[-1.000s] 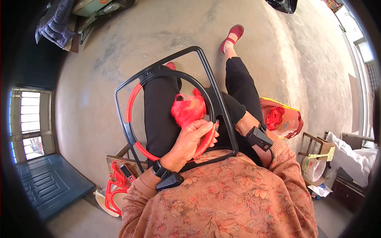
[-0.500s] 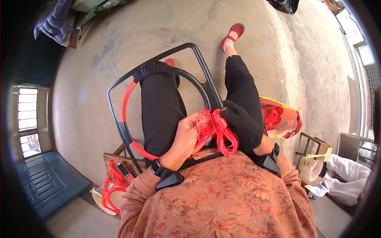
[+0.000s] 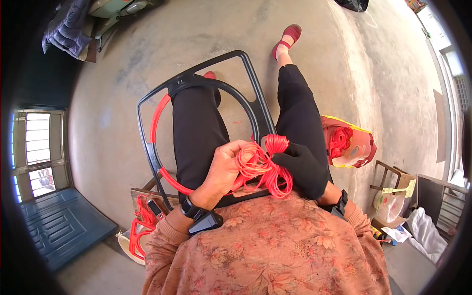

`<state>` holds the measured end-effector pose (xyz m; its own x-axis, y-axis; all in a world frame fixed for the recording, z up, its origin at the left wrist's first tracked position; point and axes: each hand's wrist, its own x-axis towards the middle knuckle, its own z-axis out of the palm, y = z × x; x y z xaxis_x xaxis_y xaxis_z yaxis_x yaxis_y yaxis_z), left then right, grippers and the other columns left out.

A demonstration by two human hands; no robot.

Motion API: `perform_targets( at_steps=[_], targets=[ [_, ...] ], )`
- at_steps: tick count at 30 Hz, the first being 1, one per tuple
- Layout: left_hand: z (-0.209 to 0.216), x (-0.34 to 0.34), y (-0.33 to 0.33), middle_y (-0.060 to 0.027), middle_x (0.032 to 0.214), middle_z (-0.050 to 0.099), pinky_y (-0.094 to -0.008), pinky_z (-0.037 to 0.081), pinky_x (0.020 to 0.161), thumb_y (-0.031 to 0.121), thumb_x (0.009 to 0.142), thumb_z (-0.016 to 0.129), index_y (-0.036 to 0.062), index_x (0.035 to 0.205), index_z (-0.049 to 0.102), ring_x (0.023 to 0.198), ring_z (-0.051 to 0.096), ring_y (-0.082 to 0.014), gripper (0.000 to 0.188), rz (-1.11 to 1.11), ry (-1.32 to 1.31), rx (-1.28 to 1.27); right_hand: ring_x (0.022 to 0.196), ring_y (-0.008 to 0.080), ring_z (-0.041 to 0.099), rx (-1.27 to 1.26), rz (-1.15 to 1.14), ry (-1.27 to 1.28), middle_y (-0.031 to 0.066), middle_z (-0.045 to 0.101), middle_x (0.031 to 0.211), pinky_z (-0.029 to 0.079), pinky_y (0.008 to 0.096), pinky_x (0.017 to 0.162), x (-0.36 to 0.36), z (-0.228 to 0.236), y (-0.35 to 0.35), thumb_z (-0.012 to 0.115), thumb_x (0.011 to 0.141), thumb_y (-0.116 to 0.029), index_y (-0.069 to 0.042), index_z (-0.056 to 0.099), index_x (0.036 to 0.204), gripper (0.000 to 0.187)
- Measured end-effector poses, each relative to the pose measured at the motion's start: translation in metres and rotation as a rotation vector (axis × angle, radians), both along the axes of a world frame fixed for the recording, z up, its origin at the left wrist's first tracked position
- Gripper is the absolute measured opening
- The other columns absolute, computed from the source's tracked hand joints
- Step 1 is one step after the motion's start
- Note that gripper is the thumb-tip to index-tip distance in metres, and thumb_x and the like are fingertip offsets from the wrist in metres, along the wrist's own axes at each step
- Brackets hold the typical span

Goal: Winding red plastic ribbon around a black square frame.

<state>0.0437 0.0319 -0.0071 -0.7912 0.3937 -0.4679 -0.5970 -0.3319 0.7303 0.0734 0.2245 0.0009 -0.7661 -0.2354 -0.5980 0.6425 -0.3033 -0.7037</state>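
A bundle of thin red cord [image 3: 273, 169], its loops fanned out around a pinched middle, is held between my hands above my lap. My bare left hand [image 3: 223, 169] pinches loops at the bundle's left side, thumb and fingers together. My right hand [image 3: 307, 169], in a black glove, is closed on the bundle's right side at its narrow middle. Beneath them, a black frame [image 3: 183, 82] with a round ring inside lies across my thighs. Smooth red wrapping [image 3: 155, 120] covers parts of the ring's left side. The cord hides the ring's lower right part.
At my right stands a red bag [image 3: 361, 147] holding more red cord. Low on the left are a red frame piece [image 3: 135, 238], loose red cord and a small dark device [image 3: 156, 209] by a wooden stool. A basin [image 3: 388, 206] stands at the right; a blue panel [image 3: 64, 231] lies left.
The cord loops have spread wider, and the upper loops now stand up clear of the glove. My right hand has shifted slightly down and right; my left hand moved slightly left.
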Motion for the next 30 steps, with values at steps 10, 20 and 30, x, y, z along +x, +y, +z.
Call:
perform_targets(
  at_steps=[10,20,30],
  targets=[
    [-0.002,-0.005,0.004,-0.0028,0.075,0.063,-0.0199,0.047,0.056,0.010,0.090,0.062,0.0000,0.087,0.060,0.061,0.057,-0.0061,0.011,-0.028,0.040,-0.101,0.083,0.0081,0.055,-0.115,0.084,0.098,0.0058,0.062,0.096,0.048,0.0264,0.073,0.001,-0.022,-0.002,0.065,0.087,-0.022,0.001,0.058,0.114,0.036],
    [-0.007,-0.008,-0.003,-0.0017,0.073,0.062,-0.0191,0.046,0.054,0.012,0.090,0.063,0.0020,0.087,0.060,0.059,0.056,-0.0062,0.011,-0.045,0.009,-0.087,0.077,0.0144,0.056,-0.514,-0.766,0.052,0.0039,0.054,0.084,0.048,0.0285,0.069,-0.016,-0.024,0.054,0.047,0.098,-0.029,-0.006,0.052,0.106,0.025],
    [-0.011,-0.012,-0.005,-0.0037,0.075,0.062,-0.0209,0.049,0.055,0.015,0.091,0.061,0.0030,0.090,0.059,0.058,0.058,-0.0084,0.012,-0.078,-0.107,0.032,0.059,0.0225,0.057,0.999,0.108,0.241,0.0102,0.059,0.066,0.043,0.0333,0.053,0.045,-0.087,0.200,0.062,0.086,-0.033,-0.001,0.058,0.104,0.037]
  ],
)
